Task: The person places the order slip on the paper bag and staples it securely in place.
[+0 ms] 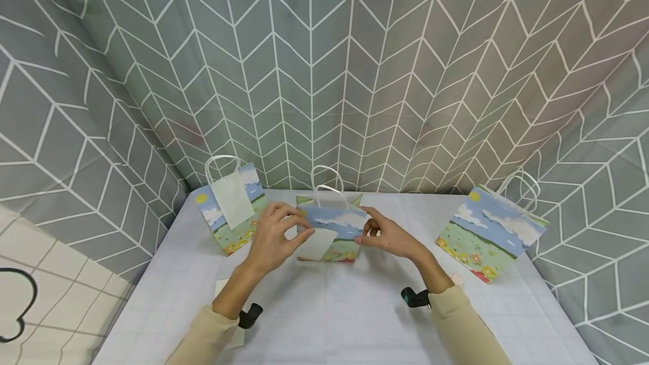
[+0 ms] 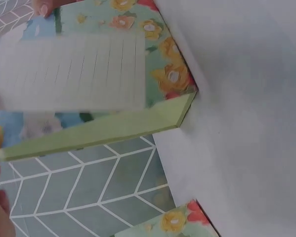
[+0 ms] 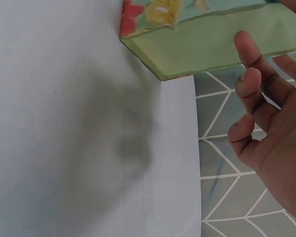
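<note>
A paper gift bag [image 1: 345, 219] with a painted sky-and-flower meadow and white handles stands at the middle of the table. My left hand [image 1: 279, 236] pinches a lined white sheet of paper [image 2: 83, 74] near its upper left corner, and the sheet overlaps the bag's front. On the bag's other side, my right hand [image 1: 387, 234] pinches the side edge between thumb and index finger. Its other fingers [image 3: 249, 81] curl loosely beside the pale green side panel [image 3: 207, 47].
At the left stands a matching bag [image 1: 248, 221] with a white sheet [image 1: 232, 199] on its front. Another matching bag [image 1: 489, 230] leans at the right. A pale paper strip [image 1: 235, 338] lies under my left forearm. Patterned curtains [image 1: 329, 72] surround the white table [image 1: 334, 314].
</note>
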